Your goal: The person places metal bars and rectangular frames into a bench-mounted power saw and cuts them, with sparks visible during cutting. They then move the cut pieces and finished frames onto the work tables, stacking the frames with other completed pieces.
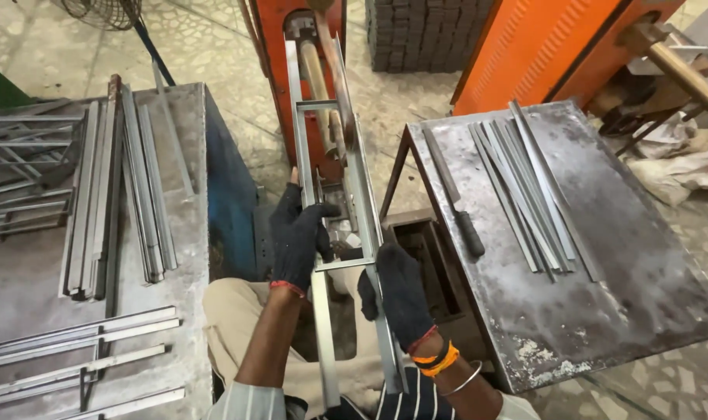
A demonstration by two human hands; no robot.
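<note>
A long ladder-like metal frame of two grey rails joined by short cross pieces runs from my lap up into the orange machine. My left hand, in a black glove, grips the left rail near a cross piece. In a matching black glove, my right hand holds the right rail lower down, with orange bands and a bangle at the wrist. Both hands keep the frame tilted above my knees.
On the left, a grey table carries bundles of metal strips. A worn steel table on the right holds several strips and a black-handled file. A dark metal box sits between. Stacked blocks stand behind.
</note>
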